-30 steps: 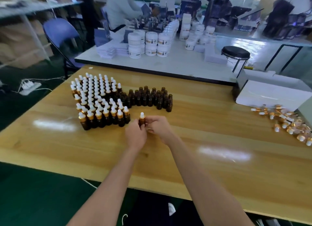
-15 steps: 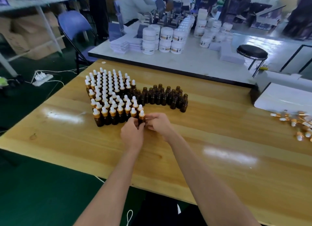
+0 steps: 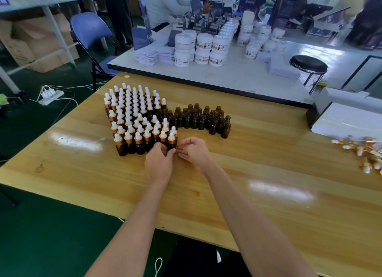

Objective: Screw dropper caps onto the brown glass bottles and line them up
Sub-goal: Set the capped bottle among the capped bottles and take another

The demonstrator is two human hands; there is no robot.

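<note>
Standing on the tabletop (image 3: pixel 268 173), the block of capped bottles (image 3: pixel 134 115) ends at its front-right corner in one bottle (image 3: pixel 172 142) that the left hand (image 3: pixel 159 163) and right hand (image 3: pixel 194 150) both pinch low down. Best slide it flush and upright, then release gently, nudging no neighbour.

A second ago the bottle (image 3: pixel 172 142) stands apart, held up between both hands; now it sits at the right end of the front row (image 3: pixel 137 142), touching its neighbour. The left hand (image 3: pixel 159 163) grips it low down. The right hand (image 3: pixel 194 150) is just beside it; contact is unclear.
</note>
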